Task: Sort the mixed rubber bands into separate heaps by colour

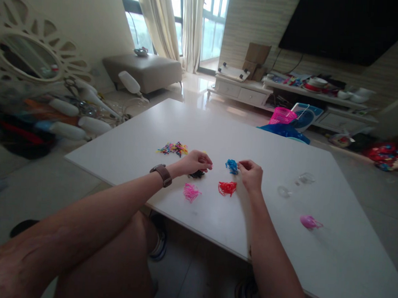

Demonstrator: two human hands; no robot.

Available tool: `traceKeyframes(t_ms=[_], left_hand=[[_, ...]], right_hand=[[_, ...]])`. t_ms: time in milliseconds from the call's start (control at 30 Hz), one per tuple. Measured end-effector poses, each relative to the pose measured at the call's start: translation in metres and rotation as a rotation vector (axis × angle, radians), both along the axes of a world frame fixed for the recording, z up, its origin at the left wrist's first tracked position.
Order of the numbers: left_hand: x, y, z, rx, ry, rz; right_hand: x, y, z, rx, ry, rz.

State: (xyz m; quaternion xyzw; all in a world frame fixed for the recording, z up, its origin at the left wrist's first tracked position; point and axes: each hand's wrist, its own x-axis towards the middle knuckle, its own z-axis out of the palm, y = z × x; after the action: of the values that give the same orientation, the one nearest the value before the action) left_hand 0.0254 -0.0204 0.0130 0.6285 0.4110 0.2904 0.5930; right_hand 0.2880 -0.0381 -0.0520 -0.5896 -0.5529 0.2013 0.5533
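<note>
On the white table (193, 122) lie small piles of thin, coloured rubber bands. My right hand (251, 174) pinches at the right edge of the blue rubber bands (231, 166), its fingertips meeting the pile. My left hand (195, 162), with a brown-strapped watch on the wrist, hovers over the black rubber bands (196, 174) and partly covers them. Its fingers are pinched, and whatever they hold is too small to make out. Nearer to me are the pink rubber bands (192, 192) and the red rubber bands (227, 188). A mixed-colour pile (172, 148) lies beyond my left forearm.
A pink rounded object (310, 222) with strands lies on the table's right side. Clear plastic pieces (285, 191) are farther back. Beyond the table stand a pink basket (283, 115), a low TV cabinet (238, 92) and an upholstered bench (143, 70). Lamp parts crowd the left.
</note>
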Motion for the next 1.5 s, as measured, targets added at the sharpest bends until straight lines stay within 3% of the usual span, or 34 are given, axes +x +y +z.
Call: traceKeyframes(t_ms=[133, 267, 500, 567, 767, 967, 1167, 1500], left_hand=[[-0.001, 0.0, -0.002, -0.011, -0.016, -0.03], [0.0, -0.001, -0.004, -0.023, -0.009, -0.057], [0.0, -0.003, -0.006, 0.007, 0.007, -0.115], [0.001, -0.003, -0.006, 0.015, 0.028, -0.124], [-0.001, 0.0, 0.003, 0.01, 0.089, -0.188], [-0.021, 0.009, 0.009, 0.057, 0.349, -0.442], [-0.032, 0.007, 0.008, 0.058, 0.562, -0.555], [-0.05, 0.019, 0.011, 0.131, 0.497, -0.445]], right_hand=[[0.002, 0.002, -0.005, 0.046, -0.148, -0.02], [-0.007, -0.001, 0.001, 0.045, -0.215, -0.032], [-0.046, -0.02, 0.026, -0.051, -0.154, 0.478], [-0.052, -0.023, 0.029, -0.063, -0.152, 0.537], [-0.052, -0.025, 0.03, -0.06, -0.137, 0.562], [-0.049, -0.022, 0.028, -0.076, -0.087, 0.501], [-0.046, -0.021, 0.029, -0.072, -0.112, 0.461], [-0.042, -0.02, 0.028, -0.052, -0.136, 0.44]])
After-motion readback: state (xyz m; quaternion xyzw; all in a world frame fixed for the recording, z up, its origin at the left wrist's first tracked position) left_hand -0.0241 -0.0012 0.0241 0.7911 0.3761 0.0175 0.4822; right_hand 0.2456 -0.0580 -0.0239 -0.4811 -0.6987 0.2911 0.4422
